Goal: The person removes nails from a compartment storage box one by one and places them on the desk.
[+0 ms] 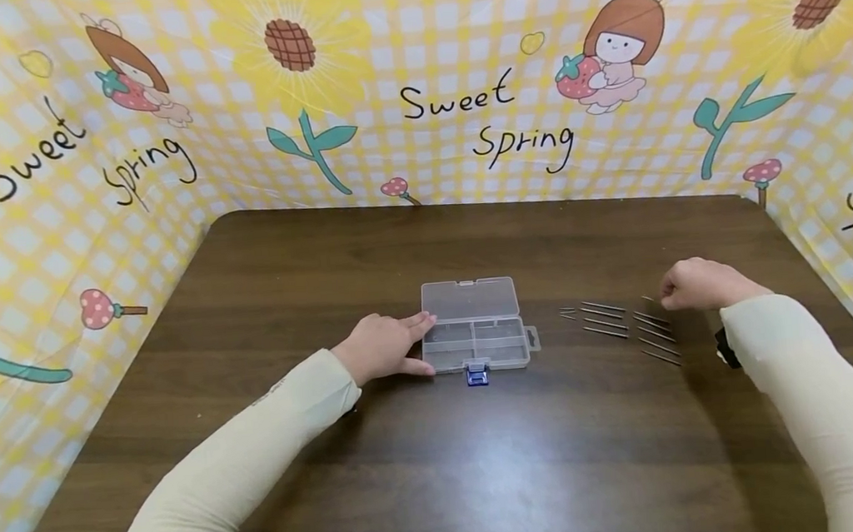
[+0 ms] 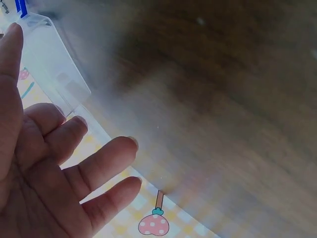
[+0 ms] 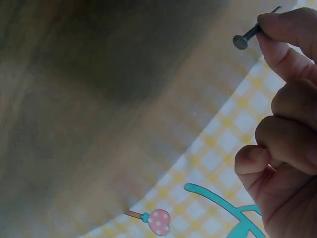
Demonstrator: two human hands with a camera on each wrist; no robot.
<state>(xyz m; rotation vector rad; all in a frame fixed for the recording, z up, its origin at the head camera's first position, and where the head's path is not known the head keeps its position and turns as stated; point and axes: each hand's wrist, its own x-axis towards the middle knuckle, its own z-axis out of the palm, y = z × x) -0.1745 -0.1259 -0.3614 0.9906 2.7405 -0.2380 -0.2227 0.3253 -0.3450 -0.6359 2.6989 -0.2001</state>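
Note:
A clear plastic compartment box [image 1: 505, 366] lies on the table, its lid [image 1: 470, 299] folded back and a blue latch [image 1: 477, 375] at its front. My left hand [image 1: 384, 349] touches the box's left side with thumb and forefinger spread; the other fingers [image 2: 101, 166] are loosely bent in the left wrist view. Over on the right, my right hand [image 1: 706, 283] pinches a nail [image 3: 240, 42] between thumb and forefinger, its flat head showing. Beside that hand lie a column of nails [image 1: 656, 338], another column [image 1: 604, 319] and some shorter ones [image 1: 567, 312].
The dark wooden table [image 1: 305, 250] has a rounded far left corner. A yellow checked cloth [image 1: 447, 47] with flowers and lettering rises behind it and along both sides. A hanging tab [image 1: 533, 338] sticks out from the box's right side.

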